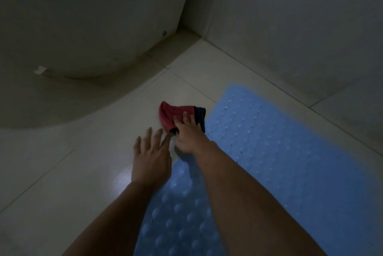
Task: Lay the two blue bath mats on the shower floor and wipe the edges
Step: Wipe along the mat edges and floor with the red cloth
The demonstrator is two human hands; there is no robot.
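A blue bath mat (pixel 275 141) with small holes lies flat on the pale tiled floor (pixel 62 173) at the right. A second blue mat (pixel 178 218) with raised bumps lies in front of it, partly under my forearms. A red and dark blue cloth (pixel 174 114) rests on the tiles at the far mat's left corner. My right hand (pixel 186 133) presses down on this cloth, fingers gripping it. My left hand (pixel 150 152) is flat on the floor just left of it, fingers spread, holding nothing.
A large pale toilet base (pixel 87 27) stands at the upper left with a bolt (pixel 164 33) on its side. A tiled wall (pixel 290 17) rises at the right. The room is dim. A scrap of tape (pixel 40 70) lies by the base.
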